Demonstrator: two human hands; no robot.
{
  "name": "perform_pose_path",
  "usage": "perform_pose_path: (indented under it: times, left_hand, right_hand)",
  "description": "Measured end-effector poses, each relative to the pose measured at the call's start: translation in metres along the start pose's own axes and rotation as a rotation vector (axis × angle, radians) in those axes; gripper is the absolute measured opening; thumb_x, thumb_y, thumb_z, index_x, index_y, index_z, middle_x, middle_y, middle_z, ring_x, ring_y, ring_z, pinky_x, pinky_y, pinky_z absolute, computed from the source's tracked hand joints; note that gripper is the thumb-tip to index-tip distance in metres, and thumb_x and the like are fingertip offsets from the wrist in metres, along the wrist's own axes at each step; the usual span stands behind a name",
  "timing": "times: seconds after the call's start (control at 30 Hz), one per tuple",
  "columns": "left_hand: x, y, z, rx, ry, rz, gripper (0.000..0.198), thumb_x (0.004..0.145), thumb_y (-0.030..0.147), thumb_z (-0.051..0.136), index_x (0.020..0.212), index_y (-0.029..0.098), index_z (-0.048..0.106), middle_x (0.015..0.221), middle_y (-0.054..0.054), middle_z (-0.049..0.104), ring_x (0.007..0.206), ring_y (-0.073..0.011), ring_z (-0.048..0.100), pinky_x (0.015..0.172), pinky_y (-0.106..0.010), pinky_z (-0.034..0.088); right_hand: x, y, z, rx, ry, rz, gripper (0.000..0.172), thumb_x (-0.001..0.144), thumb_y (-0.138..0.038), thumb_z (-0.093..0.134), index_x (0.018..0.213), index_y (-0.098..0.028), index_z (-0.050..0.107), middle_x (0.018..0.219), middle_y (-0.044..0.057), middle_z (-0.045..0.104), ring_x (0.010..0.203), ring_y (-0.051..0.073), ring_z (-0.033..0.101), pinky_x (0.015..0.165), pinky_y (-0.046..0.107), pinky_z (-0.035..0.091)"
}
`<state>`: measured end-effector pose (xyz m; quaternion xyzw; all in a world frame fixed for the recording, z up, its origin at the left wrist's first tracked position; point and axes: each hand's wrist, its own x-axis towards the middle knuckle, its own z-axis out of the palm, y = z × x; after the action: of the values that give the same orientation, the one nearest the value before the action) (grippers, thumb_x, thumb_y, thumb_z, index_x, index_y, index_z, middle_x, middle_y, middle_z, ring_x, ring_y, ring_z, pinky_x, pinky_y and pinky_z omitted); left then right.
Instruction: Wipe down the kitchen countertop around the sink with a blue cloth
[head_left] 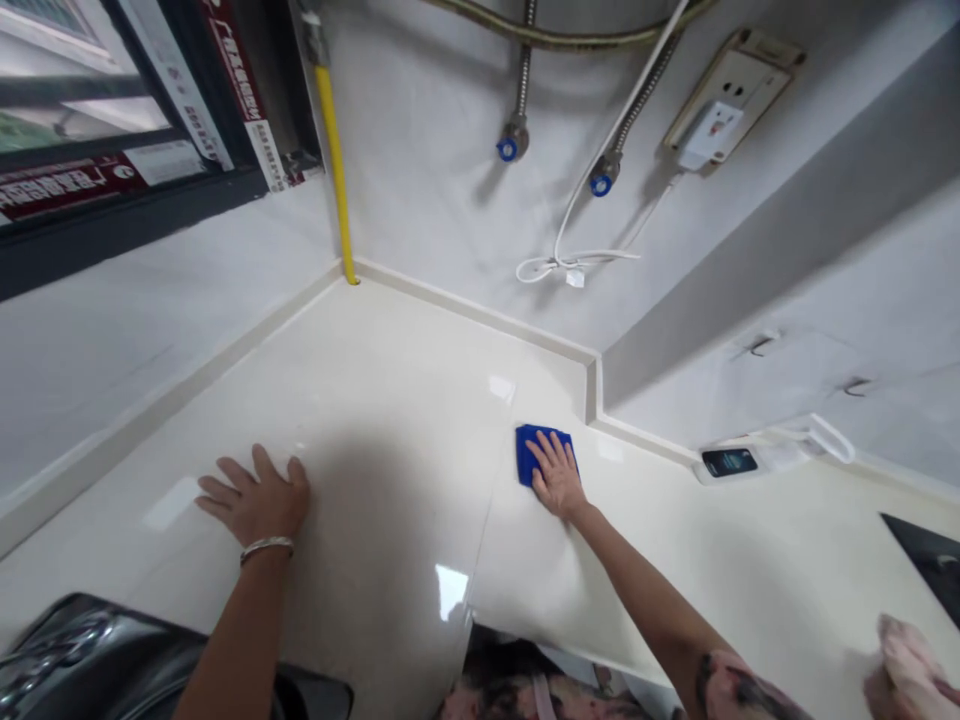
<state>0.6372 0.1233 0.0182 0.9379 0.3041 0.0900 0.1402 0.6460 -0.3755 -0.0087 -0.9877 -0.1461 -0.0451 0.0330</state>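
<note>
Lying beneath right hand [556,483]: blue cloth [525,461] | right: fanned out | left hand [261,503]: spread

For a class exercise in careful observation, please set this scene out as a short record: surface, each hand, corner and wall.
Surface: glossy cream countertop
Left hand: palm down, fingers spread, silver-coloured bracelet at the wrist; whether it touches the countertop is unclear
Right hand: on a flat blue cloth lying on the countertop
Corner: slim yellow pipe
Wall: two blue-capped metal valves, white plastic plug
</note>
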Motion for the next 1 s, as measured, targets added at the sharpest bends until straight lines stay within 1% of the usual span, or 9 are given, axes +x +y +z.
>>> perform_pose_path:
  times: [0.07, 0.13, 0.27, 0.37, 0.47, 0.6, 0.73, 0.8, 1.0]
  left_hand:
    - [-0.002, 0.000, 0.004, -0.043, 0.104, 0.014, 0.073, 0.107, 0.051, 0.024, 0.163, 0.005, 0.033, 0.177, -0.026, 0.010, 0.158, -0.0595, 0.005, 0.119, -0.080, 0.015]
    - [-0.002, 0.000, 0.005, -0.067, 0.169, 0.036, 0.073, 0.107, 0.050, 0.028, 0.161, 0.003, 0.039, 0.175, -0.030, 0.015, 0.159, -0.0568, 0.008, 0.122, -0.077, 0.014]
    - [-0.002, 0.002, 0.000, -0.001, 0.158, -0.019, 0.069, 0.105, 0.045, 0.032, 0.161, 0.005, 0.042, 0.172, -0.032, 0.023, 0.161, -0.0524, 0.010, 0.123, -0.075, 0.018]
    - [0.000, 0.002, -0.005, 0.077, 0.108, -0.038, 0.067, 0.104, 0.041, 0.035, 0.160, 0.006, 0.044, 0.170, -0.032, 0.028, 0.160, -0.0521, 0.015, 0.121, -0.074, 0.023]
    - [0.002, -0.002, -0.004, 0.117, 0.126, 0.009, 0.067, 0.103, 0.041, 0.039, 0.157, 0.004, 0.048, 0.167, -0.033, 0.033, 0.159, -0.0534, 0.019, 0.120, -0.075, 0.025]
    - [0.003, -0.011, 0.003, 0.127, 0.201, 0.079, 0.068, 0.102, 0.043, 0.042, 0.156, 0.002, 0.048, 0.167, -0.034, 0.033, 0.159, -0.0543, 0.018, 0.119, -0.078, 0.026]
    - [0.001, -0.017, 0.007, 0.137, 0.187, 0.108, 0.071, 0.105, 0.048, 0.036, 0.160, 0.003, 0.043, 0.170, -0.033, 0.028, 0.162, -0.0518, 0.012, 0.122, -0.077, 0.023]
    - [0.000, -0.020, 0.008, 0.142, 0.172, 0.104, 0.072, 0.106, 0.050, 0.034, 0.163, 0.004, 0.040, 0.172, -0.031, 0.025, 0.163, -0.0494, 0.008, 0.124, -0.075, 0.020]
    - [-0.002, -0.022, 0.004, 0.152, 0.089, 0.043, 0.077, 0.106, 0.056, 0.027, 0.163, 0.005, 0.040, 0.172, -0.030, 0.026, 0.164, -0.0473, 0.008, 0.126, -0.072, 0.018]
  right_hand:
    - [0.031, 0.019, -0.001, -0.051, -0.038, 0.152, 0.064, 0.103, -0.033, 0.037, 0.167, -0.026, 0.038, 0.177, 0.005, 0.029, 0.164, 0.033, 0.018, 0.130, 0.061, 0.020]
    - [0.065, 0.033, -0.002, -0.093, -0.095, 0.276, 0.065, 0.105, -0.035, 0.032, 0.169, -0.027, 0.035, 0.178, 0.005, 0.025, 0.165, 0.032, 0.017, 0.131, 0.059, 0.021]
    - [0.142, 0.049, -0.003, -0.118, -0.169, 0.410, 0.066, 0.106, -0.038, 0.028, 0.171, -0.027, 0.027, 0.179, 0.007, 0.021, 0.164, 0.034, 0.018, 0.127, 0.063, 0.024]
    - [0.205, 0.042, -0.001, -0.105, -0.175, 0.482, 0.068, 0.107, -0.039, 0.024, 0.172, -0.021, 0.026, 0.179, 0.014, 0.019, 0.162, 0.040, 0.019, 0.123, 0.069, 0.026]
    - [0.268, 0.011, 0.007, -0.070, -0.141, 0.457, 0.069, 0.106, -0.040, 0.024, 0.171, -0.016, 0.027, 0.178, 0.018, 0.018, 0.161, 0.045, 0.019, 0.121, 0.074, 0.025]
    - [0.337, -0.050, 0.017, 0.007, -0.091, 0.314, 0.070, 0.105, -0.042, 0.029, 0.170, -0.016, 0.029, 0.178, 0.018, 0.019, 0.161, 0.046, 0.017, 0.122, 0.076, 0.021]
    - [0.380, -0.100, 0.025, 0.048, -0.051, 0.300, 0.072, 0.104, -0.043, 0.032, 0.168, -0.011, 0.030, 0.176, 0.023, 0.022, 0.159, 0.052, 0.018, 0.120, 0.080, 0.018]
    - [0.397, -0.121, 0.029, 0.074, -0.040, 0.247, 0.072, 0.104, -0.043, 0.033, 0.168, -0.011, 0.031, 0.176, 0.023, 0.022, 0.160, 0.052, 0.018, 0.121, 0.082, 0.017]
    - [0.464, -0.183, 0.041, 0.221, -0.021, -0.125, 0.069, 0.103, -0.044, 0.035, 0.167, -0.016, 0.035, 0.177, 0.017, 0.023, 0.162, 0.047, 0.018, 0.123, 0.081, 0.015]
